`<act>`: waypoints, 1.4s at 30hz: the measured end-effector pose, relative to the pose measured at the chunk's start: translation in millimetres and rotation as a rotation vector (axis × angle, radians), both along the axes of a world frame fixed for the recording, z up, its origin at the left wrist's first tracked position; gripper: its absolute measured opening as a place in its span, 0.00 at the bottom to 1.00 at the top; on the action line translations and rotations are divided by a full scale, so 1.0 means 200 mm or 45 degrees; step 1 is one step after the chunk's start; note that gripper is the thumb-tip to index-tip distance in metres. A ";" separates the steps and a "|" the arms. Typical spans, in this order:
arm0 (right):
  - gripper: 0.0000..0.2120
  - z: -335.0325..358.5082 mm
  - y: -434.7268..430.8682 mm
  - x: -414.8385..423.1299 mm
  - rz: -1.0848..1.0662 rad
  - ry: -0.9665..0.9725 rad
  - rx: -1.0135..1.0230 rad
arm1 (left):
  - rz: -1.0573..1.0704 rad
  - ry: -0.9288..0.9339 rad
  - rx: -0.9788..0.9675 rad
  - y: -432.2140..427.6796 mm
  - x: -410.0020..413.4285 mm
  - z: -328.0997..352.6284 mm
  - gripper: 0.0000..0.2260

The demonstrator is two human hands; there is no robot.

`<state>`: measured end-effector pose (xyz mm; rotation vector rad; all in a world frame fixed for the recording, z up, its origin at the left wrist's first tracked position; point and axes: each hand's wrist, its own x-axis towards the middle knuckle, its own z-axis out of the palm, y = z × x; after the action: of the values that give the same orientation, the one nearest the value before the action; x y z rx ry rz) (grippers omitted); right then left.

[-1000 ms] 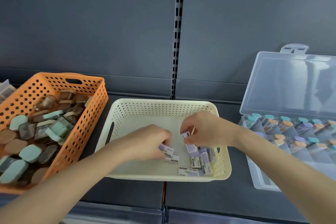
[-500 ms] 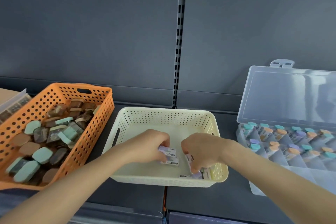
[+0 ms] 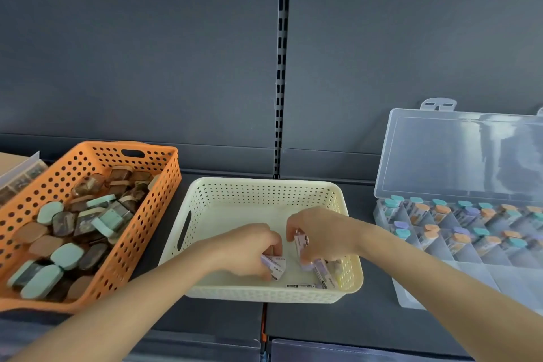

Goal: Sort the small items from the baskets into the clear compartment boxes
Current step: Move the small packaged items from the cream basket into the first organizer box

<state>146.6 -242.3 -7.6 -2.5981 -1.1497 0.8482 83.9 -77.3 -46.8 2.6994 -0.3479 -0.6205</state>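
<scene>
Head view: sorting partway, cream basket (image 3: 264,194) nearly emptied.
Left hand (image 3: 249,247) and right hand (image 3: 320,232), fingers curled, each grip lilac packets (image 3: 276,266) inside it; few loose ones remain. Clear box (image 3: 482,273) to its right is part-filled; orange basket (image 3: 141,229) to its left looks full.

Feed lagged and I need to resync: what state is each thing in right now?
Left hand: grips purple packets.
Right hand: pinches a lilac packet.
Cream basket: holds few loose packets, near right corner.
Orange basket: heaped with mint and brown items.
Clear compartment box: lid open, far compartments filled.
</scene>
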 end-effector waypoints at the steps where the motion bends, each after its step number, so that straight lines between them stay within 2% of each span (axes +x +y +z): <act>1: 0.15 0.00 0.00 0.00 -0.034 -0.040 0.063 | -0.007 -0.005 -0.001 0.00 0.00 0.00 0.02; 4: 0.10 0.01 0.00 0.01 -0.112 -0.170 0.194 | -0.009 -0.027 0.022 -0.01 -0.01 0.01 0.08; 6: 0.08 0.01 0.00 0.02 -0.173 -0.190 0.241 | 0.011 -0.062 0.004 0.00 -0.01 0.00 0.09; 11: 0.10 0.03 -0.01 0.02 -0.324 -0.183 0.377 | 0.236 -0.132 -0.167 0.01 -0.01 0.03 0.15; 16: 0.12 0.04 -0.03 0.01 -0.447 -0.191 0.503 | 0.284 -0.349 -0.312 0.01 0.01 0.07 0.05; 22: 0.20 0.07 -0.09 0.01 -0.582 -0.286 0.636 | 0.397 -0.542 -0.514 0.00 0.05 0.12 0.07; 29: 0.19 0.13 -0.27 0.00 -0.764 -0.370 0.725 | 0.317 -0.689 -0.695 -0.18 0.10 0.25 0.07; 36: 0.14 0.20 -0.56 0.01 -0.950 -0.427 0.901 | 0.240 -0.752 -0.714 -0.47 0.14 0.34 0.10; 42: 0.17 0.20 -0.94 0.07 -1.017 -0.430 0.954 | 0.183 -0.751 -0.741 -0.82 0.24 0.35 0.10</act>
<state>160.2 -431.0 32.7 -2.2305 -0.2743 -0.1750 132.5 -241.6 22.7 2.2466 -0.3964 0.3015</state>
